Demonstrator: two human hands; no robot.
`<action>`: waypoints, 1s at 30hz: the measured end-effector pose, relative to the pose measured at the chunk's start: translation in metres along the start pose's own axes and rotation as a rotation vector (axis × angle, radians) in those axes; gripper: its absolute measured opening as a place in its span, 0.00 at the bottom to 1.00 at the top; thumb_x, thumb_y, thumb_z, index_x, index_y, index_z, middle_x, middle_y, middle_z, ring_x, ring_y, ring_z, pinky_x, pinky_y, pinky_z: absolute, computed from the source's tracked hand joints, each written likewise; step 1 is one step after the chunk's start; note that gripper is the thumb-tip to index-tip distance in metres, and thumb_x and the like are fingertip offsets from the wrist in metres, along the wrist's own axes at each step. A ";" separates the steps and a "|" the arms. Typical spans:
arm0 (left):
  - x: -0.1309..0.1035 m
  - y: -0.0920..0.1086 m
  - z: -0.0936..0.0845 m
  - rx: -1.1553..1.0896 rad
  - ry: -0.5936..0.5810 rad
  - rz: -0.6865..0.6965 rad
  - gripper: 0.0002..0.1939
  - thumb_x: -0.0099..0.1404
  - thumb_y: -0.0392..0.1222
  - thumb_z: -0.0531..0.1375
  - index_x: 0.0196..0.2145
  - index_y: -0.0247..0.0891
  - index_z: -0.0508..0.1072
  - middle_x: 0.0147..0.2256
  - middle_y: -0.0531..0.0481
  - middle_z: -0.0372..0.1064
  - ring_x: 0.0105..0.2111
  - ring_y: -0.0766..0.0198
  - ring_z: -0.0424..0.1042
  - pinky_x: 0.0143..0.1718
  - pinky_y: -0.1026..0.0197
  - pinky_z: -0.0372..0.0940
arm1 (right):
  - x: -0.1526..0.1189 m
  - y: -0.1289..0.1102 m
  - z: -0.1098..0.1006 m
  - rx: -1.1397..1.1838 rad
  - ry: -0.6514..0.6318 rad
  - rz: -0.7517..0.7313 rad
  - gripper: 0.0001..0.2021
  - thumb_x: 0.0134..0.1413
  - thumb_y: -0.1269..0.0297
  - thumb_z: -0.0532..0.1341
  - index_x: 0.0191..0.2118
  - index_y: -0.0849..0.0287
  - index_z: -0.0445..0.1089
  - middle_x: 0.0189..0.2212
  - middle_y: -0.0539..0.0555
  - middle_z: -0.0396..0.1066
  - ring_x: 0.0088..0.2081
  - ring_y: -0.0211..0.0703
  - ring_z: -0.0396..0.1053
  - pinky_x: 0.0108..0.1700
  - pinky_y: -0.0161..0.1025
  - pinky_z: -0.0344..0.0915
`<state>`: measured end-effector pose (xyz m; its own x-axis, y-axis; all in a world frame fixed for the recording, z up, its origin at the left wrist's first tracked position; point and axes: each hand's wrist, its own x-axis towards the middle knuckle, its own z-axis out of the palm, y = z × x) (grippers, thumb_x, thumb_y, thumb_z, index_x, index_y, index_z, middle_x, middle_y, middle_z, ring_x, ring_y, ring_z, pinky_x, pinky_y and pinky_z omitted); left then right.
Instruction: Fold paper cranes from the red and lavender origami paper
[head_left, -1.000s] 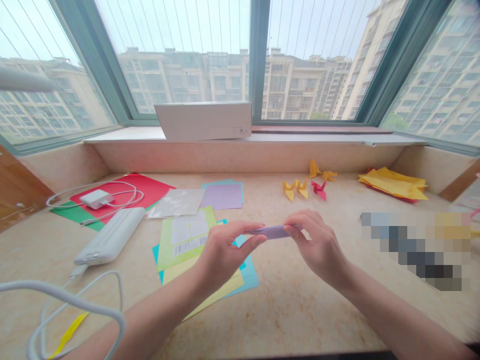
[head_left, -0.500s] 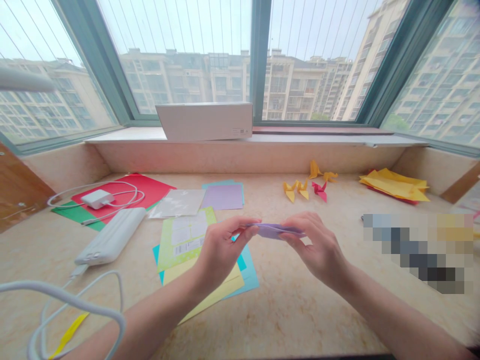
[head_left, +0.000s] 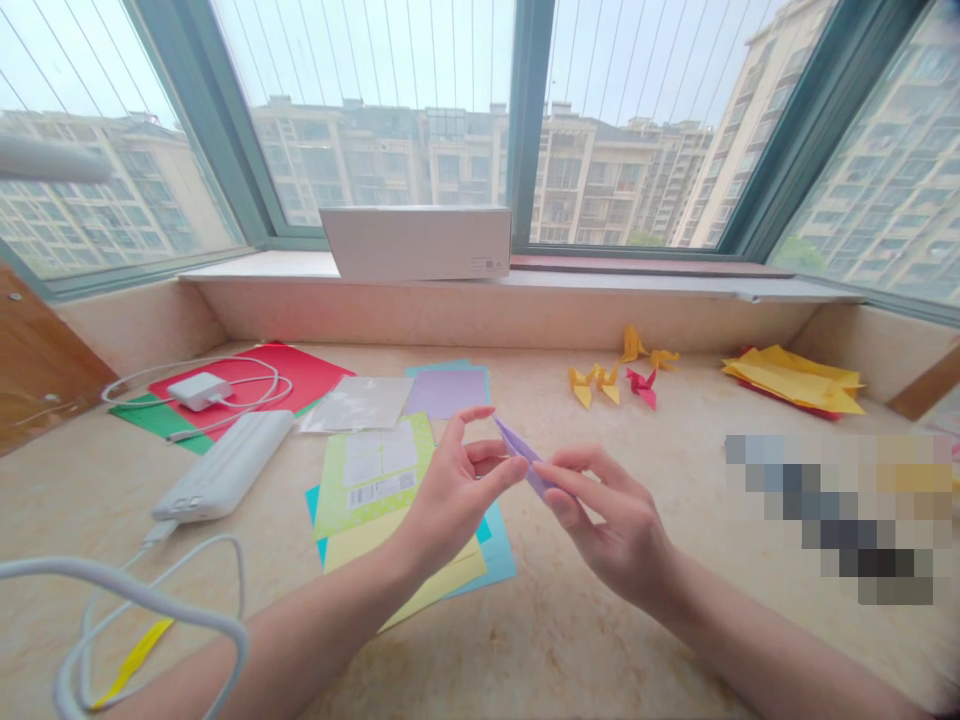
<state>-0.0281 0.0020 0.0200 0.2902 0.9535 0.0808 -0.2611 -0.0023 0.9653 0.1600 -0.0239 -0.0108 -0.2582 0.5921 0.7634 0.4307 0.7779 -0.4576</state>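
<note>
You hold a small folded purple paper (head_left: 523, 460) above the stone desk (head_left: 570, 620), between your 2 hands. It is narrow and pointed, with sharp creases, and tilts up toward the window. Your left hand (head_left: 450, 490) and your right hand (head_left: 615, 520) both pinch it with thumb and fingertips, other fingers loosely spread.

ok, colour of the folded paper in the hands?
Light purple folded paper, pinched between left hand and right hand; head view.
</note>
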 end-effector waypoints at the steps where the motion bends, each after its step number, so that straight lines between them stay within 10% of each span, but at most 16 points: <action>1: 0.000 0.001 0.000 -0.015 0.001 0.009 0.35 0.58 0.39 0.71 0.57 0.40 0.56 0.37 0.48 0.78 0.37 0.60 0.78 0.44 0.57 0.68 | 0.000 -0.001 0.001 0.019 0.007 0.025 0.16 0.62 0.74 0.60 0.54 0.55 0.72 0.42 0.56 0.70 0.41 0.41 0.72 0.40 0.37 0.72; 12: 0.001 -0.008 -0.001 -0.156 -0.116 0.023 0.33 0.59 0.39 0.70 0.57 0.42 0.57 0.44 0.44 0.76 0.43 0.58 0.76 0.48 0.54 0.66 | 0.002 -0.006 0.010 0.450 0.109 0.463 0.08 0.61 0.68 0.64 0.43 0.50 0.76 0.41 0.51 0.70 0.41 0.38 0.72 0.42 0.33 0.72; 30: 0.004 -0.011 -0.002 -0.044 -0.132 0.056 0.12 0.63 0.43 0.67 0.39 0.37 0.68 0.36 0.48 0.76 0.37 0.64 0.73 0.42 0.60 0.64 | 0.002 -0.008 0.013 0.483 0.135 0.552 0.08 0.58 0.66 0.67 0.44 0.53 0.72 0.34 0.49 0.74 0.35 0.38 0.73 0.38 0.34 0.73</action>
<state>-0.0260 0.0059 0.0095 0.3922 0.9043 0.1689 -0.3196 -0.0382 0.9468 0.1450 -0.0259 -0.0112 0.0079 0.9167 0.3994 0.0309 0.3990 -0.9164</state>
